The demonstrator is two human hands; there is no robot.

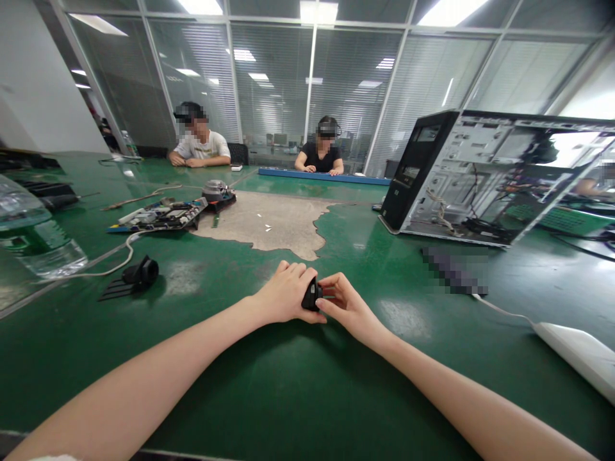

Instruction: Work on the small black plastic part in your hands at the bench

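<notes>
- Fingers of the left hand [287, 293] wrapped round a small black blocky object [310, 298], gripping it from 9 o'clock; thumb along the near side.
- Right hand [350, 308] on it from 3 o'clock, thumb and fingertips closed in a pinch on its right end.
- Object at clock centre, 12 being the far side, over a glossy green tabletop [298, 390]. Contact with the surface: cannot tell.
- 9 o'clock: black piece with a round barrel and flat slatted base [141, 273], lying near a thin pale cable [125, 256].
- Between 9 and 10: clear plastic bottle with a green label [26, 227]; nearer in, a populated circuit board [168, 214] beside a round silvery metal part [218, 191].
- 11 o'clock: tan, ragged-edged bare patch, small white scraps on it.
- 12 o'clock: seated person in black [323, 153] behind a long blue bar [324, 177].
- Between 10 and 11: seated person in white [206, 147], arms on table.
- 2 o'clock: black computer tower, side open [461, 176], standing upright.
- 3 o'clock: dark flat slab, blurred [451, 270], its white cable [504, 310] running to a white flat box [579, 355].
</notes>
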